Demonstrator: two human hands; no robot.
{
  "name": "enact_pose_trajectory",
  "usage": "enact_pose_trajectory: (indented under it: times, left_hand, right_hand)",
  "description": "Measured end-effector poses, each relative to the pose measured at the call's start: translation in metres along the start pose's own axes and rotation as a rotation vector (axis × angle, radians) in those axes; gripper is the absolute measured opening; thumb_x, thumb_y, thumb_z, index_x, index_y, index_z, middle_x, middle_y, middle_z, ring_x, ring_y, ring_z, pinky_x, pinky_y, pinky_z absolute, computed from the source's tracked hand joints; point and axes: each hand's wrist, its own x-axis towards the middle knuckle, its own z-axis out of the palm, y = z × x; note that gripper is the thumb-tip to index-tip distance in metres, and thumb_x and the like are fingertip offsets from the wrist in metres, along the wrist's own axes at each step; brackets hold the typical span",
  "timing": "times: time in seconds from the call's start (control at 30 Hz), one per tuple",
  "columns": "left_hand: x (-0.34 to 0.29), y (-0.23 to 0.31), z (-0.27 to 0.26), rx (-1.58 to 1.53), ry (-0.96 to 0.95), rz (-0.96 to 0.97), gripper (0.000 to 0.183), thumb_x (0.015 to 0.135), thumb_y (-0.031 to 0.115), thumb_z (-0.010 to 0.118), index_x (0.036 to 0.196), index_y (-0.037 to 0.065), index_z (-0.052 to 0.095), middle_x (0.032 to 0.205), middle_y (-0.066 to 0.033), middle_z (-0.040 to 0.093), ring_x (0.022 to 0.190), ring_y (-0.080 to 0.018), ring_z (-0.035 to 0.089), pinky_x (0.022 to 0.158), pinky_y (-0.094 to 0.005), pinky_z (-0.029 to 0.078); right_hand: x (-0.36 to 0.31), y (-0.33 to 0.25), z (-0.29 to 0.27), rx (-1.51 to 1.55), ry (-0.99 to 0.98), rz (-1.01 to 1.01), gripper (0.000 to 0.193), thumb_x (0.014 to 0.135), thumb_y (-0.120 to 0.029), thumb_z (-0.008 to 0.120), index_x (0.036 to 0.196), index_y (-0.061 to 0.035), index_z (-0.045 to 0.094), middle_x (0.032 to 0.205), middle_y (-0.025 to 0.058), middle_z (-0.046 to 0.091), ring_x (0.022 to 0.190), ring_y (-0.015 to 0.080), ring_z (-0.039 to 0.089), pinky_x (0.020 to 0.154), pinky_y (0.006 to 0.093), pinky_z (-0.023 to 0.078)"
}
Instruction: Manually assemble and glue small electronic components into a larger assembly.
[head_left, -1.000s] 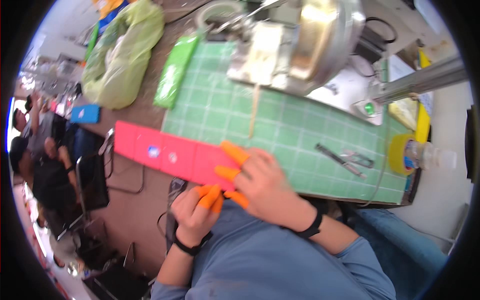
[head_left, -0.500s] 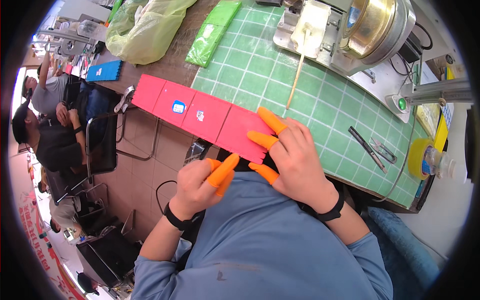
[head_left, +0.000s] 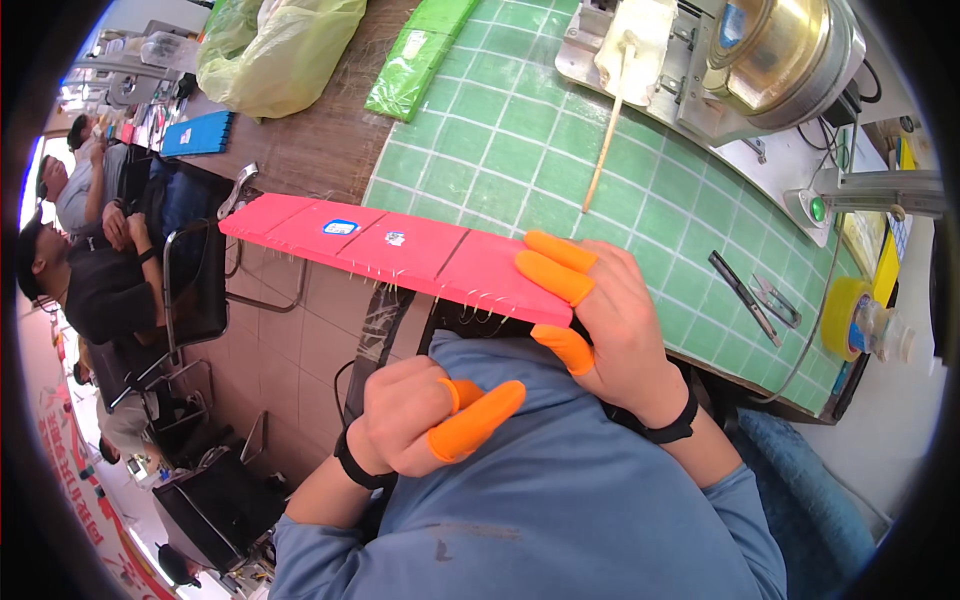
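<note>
The right hand (head_left: 625, 330) grips the near end of the red strip (head_left: 410, 245), which slants over the green mat's (head_left: 480, 165) near edge, overhanging the floor (head_left: 325, 325). With just 1 hand holding, it could tip if that grip slackened. Fine curved strands (head_left: 484, 302) (hooks or threads, too small to tell) could snag the shirt (head_left: 560, 480). Whether the curled left hand (head_left: 420, 420) holds anything, I cannot tell.
</note>
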Motion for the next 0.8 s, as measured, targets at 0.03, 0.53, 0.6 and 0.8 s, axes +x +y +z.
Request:
enact_pose_trajectory:
  times: [0.03,0.53,0.6,0.8]
  left_hand:
    - [-0.001,0.0,0.0,-0.035,-0.009,-0.005,0.054,0.059,0.014,0.07,0.11,0.004,0.081,0.071,0.001,0.05,0.051,-0.0116,0.042,0.046,-0.0264,0.032]
    - [0.022,-0.021,-0.182,-0.142,1.247,-0.184,0.068,0.105,0.054,0.052,0.146,-0.001,0.05,0.13,-0.0171,0.063,0.113,-0.027,0.061,0.099,-0.0394,0.047]
    - [0.034,-0.026,-0.204,-0.115,1.541,-0.154,0.077,0.105,0.06,0.048,0.152,-0.001,0.044,0.145,-0.0206,0.055,0.129,-0.0304,0.056,0.11,-0.0414,0.043]
    - [0.071,-0.038,-0.147,-0.978,0.522,-0.017,0.101,0.102,0.063,0.051,0.167,0.003,0.002,0.173,-0.0209,0.013,0.16,-0.0331,0.016,0.129,-0.0462,0.005]
  right_hand:
    - [0.001,-0.002,0.001,0.012,0.006,0.008,0.046,0.088,-0.023,0.078,0.128,-0.0015,0.07,0.127,0.0169,0.069,0.105,0.035,0.065,0.102,0.0481,0.048]
    - [0.034,-0.068,-0.088,-0.181,0.219,-0.16,0.029,0.086,-0.007,0.071,0.114,0.0019,0.073,0.117,0.0253,0.074,0.105,0.0408,0.073,0.091,0.0465,0.06]
    - [0.019,-0.083,-0.126,-0.241,0.348,-0.224,0.037,0.103,-0.028,0.062,0.119,0.0051,0.066,0.117,0.0319,0.071,0.109,0.0441,0.071,0.094,0.0498,0.058]
    - [0.033,-0.127,-0.172,-0.469,0.56,-0.39,0.056,0.109,-0.044,0.052,0.138,0.0024,0.059,0.123,0.0326,0.069,0.111,0.0419,0.071,0.095,0.0502,0.057]
